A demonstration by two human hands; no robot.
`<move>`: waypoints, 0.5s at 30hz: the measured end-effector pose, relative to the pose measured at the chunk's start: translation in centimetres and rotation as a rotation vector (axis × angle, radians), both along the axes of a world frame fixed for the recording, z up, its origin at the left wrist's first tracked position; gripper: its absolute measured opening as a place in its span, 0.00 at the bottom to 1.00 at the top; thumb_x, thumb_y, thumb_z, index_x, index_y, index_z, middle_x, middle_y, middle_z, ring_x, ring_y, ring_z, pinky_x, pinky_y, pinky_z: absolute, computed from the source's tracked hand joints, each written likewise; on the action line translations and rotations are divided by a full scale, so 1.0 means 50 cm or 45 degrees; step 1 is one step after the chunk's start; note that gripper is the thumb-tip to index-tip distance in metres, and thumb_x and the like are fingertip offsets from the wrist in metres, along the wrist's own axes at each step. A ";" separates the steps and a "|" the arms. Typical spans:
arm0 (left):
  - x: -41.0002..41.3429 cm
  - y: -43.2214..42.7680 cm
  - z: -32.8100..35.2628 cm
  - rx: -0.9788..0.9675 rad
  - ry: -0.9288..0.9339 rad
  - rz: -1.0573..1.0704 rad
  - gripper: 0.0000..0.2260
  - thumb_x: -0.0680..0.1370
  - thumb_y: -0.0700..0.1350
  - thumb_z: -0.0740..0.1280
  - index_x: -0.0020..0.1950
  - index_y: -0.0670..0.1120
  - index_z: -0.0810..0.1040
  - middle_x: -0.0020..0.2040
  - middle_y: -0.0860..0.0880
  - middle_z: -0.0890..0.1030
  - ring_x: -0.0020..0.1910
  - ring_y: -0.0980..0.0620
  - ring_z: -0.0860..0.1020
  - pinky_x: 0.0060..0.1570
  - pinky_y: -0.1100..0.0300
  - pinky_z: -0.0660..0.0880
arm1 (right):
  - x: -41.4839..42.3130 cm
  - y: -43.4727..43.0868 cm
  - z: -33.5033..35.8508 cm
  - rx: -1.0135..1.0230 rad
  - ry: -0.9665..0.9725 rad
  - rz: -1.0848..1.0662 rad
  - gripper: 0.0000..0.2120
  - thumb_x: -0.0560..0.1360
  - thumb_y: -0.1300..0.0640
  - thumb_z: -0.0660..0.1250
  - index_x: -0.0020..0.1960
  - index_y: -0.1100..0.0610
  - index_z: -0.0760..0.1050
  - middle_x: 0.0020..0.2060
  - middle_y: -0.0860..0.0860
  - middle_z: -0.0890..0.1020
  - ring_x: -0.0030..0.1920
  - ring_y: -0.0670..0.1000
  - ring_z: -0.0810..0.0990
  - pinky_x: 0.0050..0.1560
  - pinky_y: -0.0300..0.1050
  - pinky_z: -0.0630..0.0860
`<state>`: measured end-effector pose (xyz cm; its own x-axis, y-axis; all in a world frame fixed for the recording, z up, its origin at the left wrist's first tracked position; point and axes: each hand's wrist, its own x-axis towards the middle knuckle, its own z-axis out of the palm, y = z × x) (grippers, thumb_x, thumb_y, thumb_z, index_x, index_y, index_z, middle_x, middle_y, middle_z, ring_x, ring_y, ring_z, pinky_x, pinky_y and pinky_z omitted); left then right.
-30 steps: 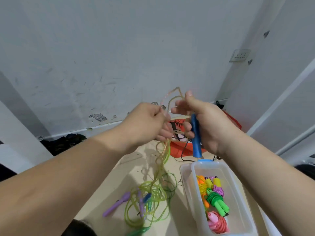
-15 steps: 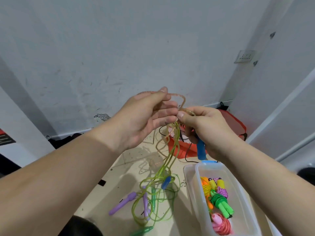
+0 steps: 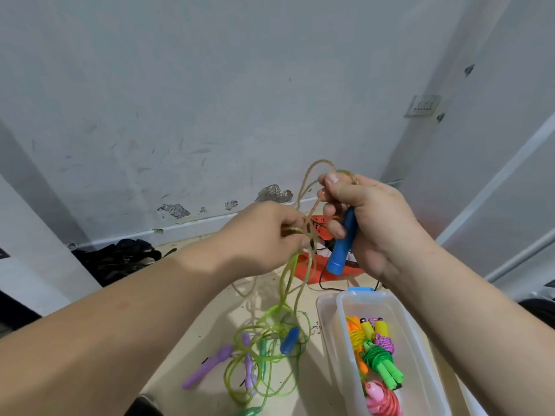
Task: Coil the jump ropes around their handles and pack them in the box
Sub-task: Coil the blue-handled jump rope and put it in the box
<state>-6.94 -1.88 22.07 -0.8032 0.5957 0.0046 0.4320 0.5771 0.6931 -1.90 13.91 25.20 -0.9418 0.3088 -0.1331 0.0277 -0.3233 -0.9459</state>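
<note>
Up in the air, both hands are busy with one rope. The right grip (image 3: 381, 223) is closed round a blue handle (image 3: 342, 250). The handle points down and a bit to the left. The thumb (image 3: 330, 178) of that hand also pinches a loop of the rope (image 3: 288, 283) up at the top.

The left grip (image 3: 264, 235) is just beside it and a little lower. Its fingers are curled round a few strands of the same rope. The rope is see-through, yellow up high and green lower down. It hangs from the two hands down to the floor (image 3: 312, 397).

On the floor it ends in a loose tangle (image 3: 270, 334). A second blue handle (image 3: 289, 340) lies in the tangle. Two purple handles (image 3: 207, 367) and a green handle (image 3: 263, 355) lie there too, mixed in with the loops. I cannot tell which loop goes with which handle.

A clear box (image 3: 417, 349) stands on the floor just to the right of the tangle, under the right arm. Four ropes are packed in it, each wound up small. An orange rope (image 3: 357, 337) is at the far end, next to a purple rope (image 3: 384, 343) with yellow handles. A green rope (image 3: 381, 361) comes after them, and a pink rope (image 3: 384, 400) is nearest.

Behind the hands, a red thing (image 3: 309, 265) and a black wire (image 3: 324, 283) lie on the floor. A black bag (image 3: 120, 256) sits by the wall on the left. A socket (image 3: 423, 106) is high on the wall to the right.
</note>
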 end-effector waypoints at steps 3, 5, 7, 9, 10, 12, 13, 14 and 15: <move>0.001 -0.001 0.005 0.050 -0.038 0.031 0.06 0.79 0.55 0.69 0.48 0.57 0.84 0.44 0.56 0.85 0.46 0.57 0.81 0.53 0.53 0.79 | -0.003 0.008 0.003 -0.056 0.017 -0.027 0.02 0.80 0.64 0.66 0.51 0.62 0.77 0.33 0.53 0.75 0.29 0.48 0.70 0.21 0.38 0.61; 0.012 0.010 0.009 0.173 -0.057 0.098 0.07 0.78 0.57 0.69 0.47 0.56 0.84 0.44 0.55 0.84 0.47 0.58 0.81 0.53 0.55 0.78 | -0.007 0.013 -0.004 -0.063 0.000 -0.023 0.02 0.80 0.64 0.66 0.51 0.62 0.77 0.33 0.52 0.75 0.28 0.48 0.70 0.21 0.39 0.62; 0.016 0.020 0.013 0.159 0.044 0.146 0.09 0.77 0.59 0.70 0.46 0.55 0.84 0.45 0.54 0.82 0.47 0.59 0.79 0.50 0.63 0.76 | -0.011 0.017 -0.014 -0.065 -0.021 0.005 0.02 0.80 0.63 0.67 0.50 0.62 0.77 0.34 0.53 0.74 0.29 0.49 0.70 0.22 0.40 0.62; 0.016 0.019 0.017 0.207 0.000 0.151 0.09 0.77 0.58 0.71 0.45 0.54 0.84 0.46 0.54 0.83 0.48 0.60 0.79 0.49 0.67 0.74 | -0.012 0.017 -0.019 -0.046 -0.028 0.026 0.01 0.79 0.63 0.68 0.50 0.61 0.77 0.35 0.53 0.74 0.29 0.49 0.70 0.24 0.41 0.61; 0.013 0.018 0.018 0.227 -0.033 0.127 0.08 0.77 0.57 0.71 0.45 0.54 0.84 0.45 0.53 0.84 0.48 0.58 0.81 0.52 0.63 0.77 | -0.013 0.017 -0.018 -0.042 -0.021 0.034 0.01 0.79 0.63 0.67 0.50 0.61 0.77 0.35 0.53 0.74 0.30 0.49 0.70 0.24 0.41 0.61; 0.007 0.017 0.023 0.233 -0.018 0.110 0.06 0.76 0.54 0.71 0.44 0.53 0.84 0.42 0.51 0.85 0.45 0.52 0.82 0.50 0.52 0.80 | -0.013 0.016 -0.014 -0.034 -0.005 0.047 0.01 0.79 0.62 0.68 0.49 0.61 0.78 0.35 0.53 0.75 0.29 0.49 0.70 0.23 0.40 0.62; 0.005 0.017 0.028 0.244 0.008 0.155 0.05 0.74 0.53 0.71 0.42 0.53 0.84 0.39 0.51 0.85 0.42 0.51 0.82 0.47 0.53 0.80 | -0.013 0.016 -0.012 -0.018 0.000 0.048 0.02 0.80 0.61 0.68 0.50 0.60 0.78 0.35 0.53 0.77 0.29 0.49 0.70 0.22 0.39 0.62; 0.003 0.017 0.033 0.284 0.027 0.215 0.06 0.71 0.53 0.70 0.40 0.52 0.84 0.36 0.51 0.84 0.37 0.53 0.81 0.41 0.57 0.80 | -0.012 0.016 -0.012 0.007 -0.003 0.048 0.04 0.80 0.59 0.69 0.51 0.60 0.78 0.36 0.53 0.79 0.28 0.49 0.70 0.22 0.39 0.63; 0.002 0.017 0.040 0.348 0.013 0.264 0.06 0.70 0.51 0.70 0.39 0.51 0.84 0.33 0.52 0.83 0.32 0.54 0.79 0.35 0.62 0.77 | -0.012 0.016 -0.015 0.048 -0.017 0.063 0.06 0.80 0.56 0.70 0.52 0.60 0.79 0.38 0.54 0.81 0.26 0.49 0.70 0.22 0.39 0.63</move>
<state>-6.82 -1.01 24.09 -0.9062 0.3953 0.1504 0.3328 0.4471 0.8302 -2.52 14.72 24.45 -0.9541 0.2672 -0.1351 0.0556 -0.2852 -0.9568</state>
